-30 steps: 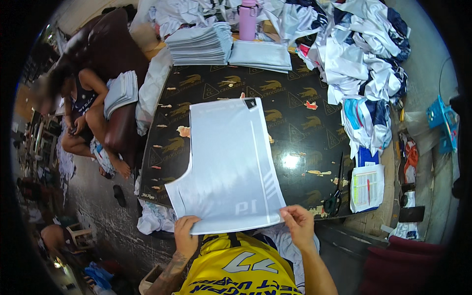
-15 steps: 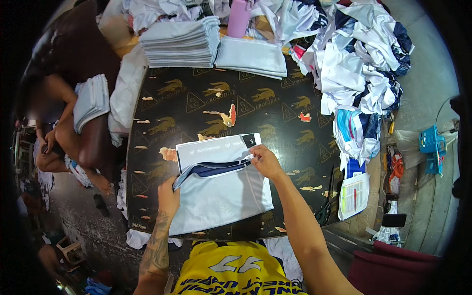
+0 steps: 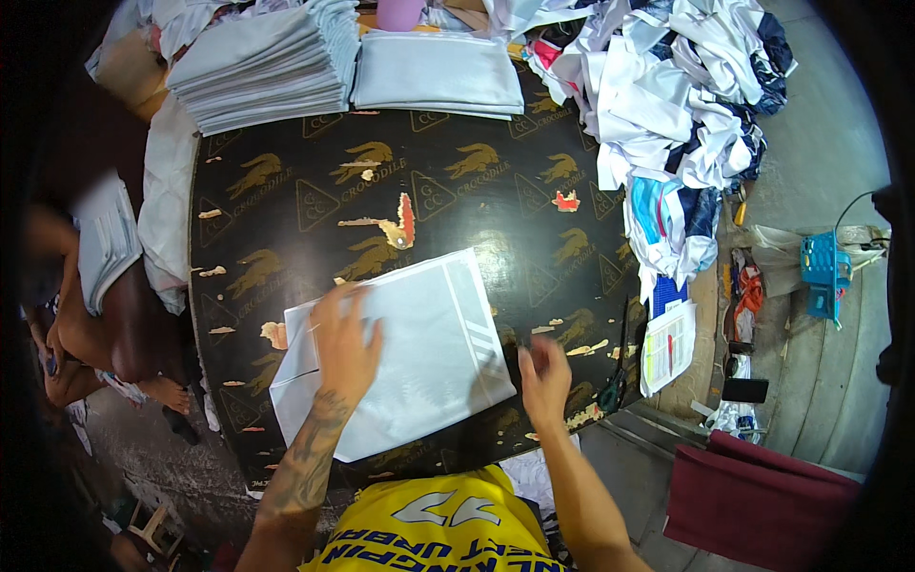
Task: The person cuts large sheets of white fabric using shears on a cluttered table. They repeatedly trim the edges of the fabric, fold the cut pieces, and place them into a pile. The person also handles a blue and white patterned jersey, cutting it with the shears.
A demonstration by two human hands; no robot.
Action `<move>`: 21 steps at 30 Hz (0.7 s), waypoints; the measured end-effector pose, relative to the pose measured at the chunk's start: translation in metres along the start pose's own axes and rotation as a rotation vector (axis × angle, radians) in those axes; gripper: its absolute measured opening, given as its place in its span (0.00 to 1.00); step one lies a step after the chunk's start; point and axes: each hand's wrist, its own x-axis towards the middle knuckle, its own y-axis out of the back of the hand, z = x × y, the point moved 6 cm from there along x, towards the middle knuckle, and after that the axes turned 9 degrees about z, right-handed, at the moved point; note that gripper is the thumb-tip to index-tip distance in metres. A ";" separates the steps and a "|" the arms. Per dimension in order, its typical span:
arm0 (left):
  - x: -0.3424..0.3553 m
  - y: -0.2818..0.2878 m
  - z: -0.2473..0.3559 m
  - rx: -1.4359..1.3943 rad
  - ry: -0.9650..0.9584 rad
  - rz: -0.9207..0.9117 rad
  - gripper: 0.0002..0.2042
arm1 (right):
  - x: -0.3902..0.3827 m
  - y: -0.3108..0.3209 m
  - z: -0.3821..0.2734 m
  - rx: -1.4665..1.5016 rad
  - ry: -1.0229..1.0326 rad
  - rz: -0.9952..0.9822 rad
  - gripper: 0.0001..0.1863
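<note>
A folded light grey garment point(image 3: 419, 353) with white stripes near its right edge lies on the dark table point(image 3: 315, 229). Spread over the garment's left part is my left hand point(image 3: 345, 348), its fingers apart and pointing away from me. My right hand point(image 3: 545, 381) hovers just right of the garment, clear of it, thumb and fingers apart with nothing seen between them. The navy band inside the garment is now hidden.
Tall and low stacks of folded grey cloth point(image 3: 267, 71) stand along the far edge. Loose white and navy garments point(image 3: 667, 105) are heaped at far right. Dark scissors point(image 3: 612, 386) lie beside a paper sheet point(image 3: 667, 348). Another person point(image 3: 86, 334) sits at left.
The garment's top edge, held in both hands before, has been laid flat. My left hand has moved onto it; my right hand has let go and moved toward me. The view has shifted.
</note>
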 end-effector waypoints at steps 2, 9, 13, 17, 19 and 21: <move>0.021 -0.047 0.030 -0.103 -0.158 -0.131 0.24 | -0.055 0.009 0.065 0.305 -0.657 -0.046 0.16; 0.103 -0.099 0.103 -0.040 -0.128 -0.794 0.16 | -0.076 0.002 0.044 0.675 -0.781 -0.241 0.08; 0.128 0.043 0.183 -0.803 -0.306 -0.336 0.16 | -0.024 0.155 -0.006 0.795 -0.032 -0.014 0.11; 0.080 0.089 0.188 -0.398 -0.456 -0.103 0.17 | 0.005 0.228 -0.007 0.326 0.413 0.067 0.15; 0.036 0.058 0.169 -0.353 -0.407 -0.047 0.15 | 0.015 0.216 0.021 0.191 0.390 0.030 0.16; -0.010 0.011 0.148 -0.464 -0.319 0.032 0.17 | 0.018 0.189 0.051 0.215 0.430 0.140 0.15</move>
